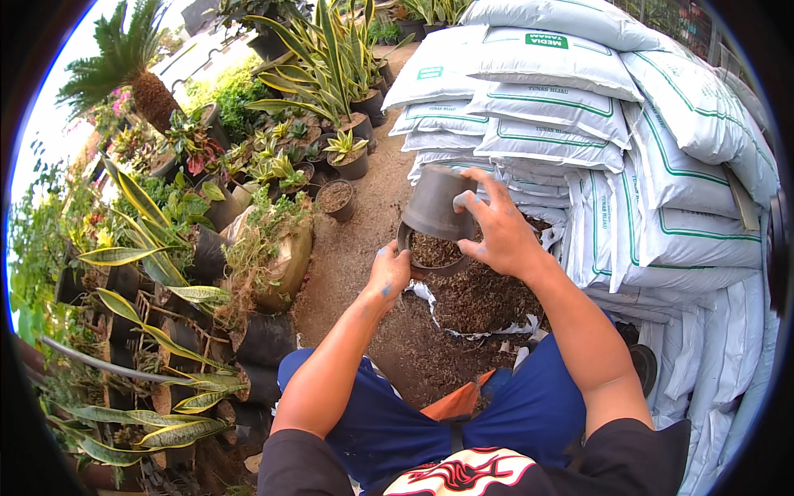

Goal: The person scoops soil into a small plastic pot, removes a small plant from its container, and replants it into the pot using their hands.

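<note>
My right hand (500, 227) grips a dark plastic plant pot (432, 205), fingers and thumb spread around its side. This pot is tipped with its closed end up. Directly below it is a second dark pot (444, 269) with brown, crumbly potting mix (430, 248) inside. My left hand (390, 274) pinches the rim of that lower pot at its left side, thumb uppermost. The upper pot covers part of the lower pot's mouth. Beneath and beyond both pots lies a heap of loose potting mix (488, 306) on a torn white sack (428, 296).
Stacked white sacks (546, 99) rise on the right. A small soil-filled pot (336, 200) stands on the dirt ground (335, 273), near a potted variegated plant (347, 153). Snake plants (157, 248) in black pots crowd the left. Orange material (455, 401) lies between my knees.
</note>
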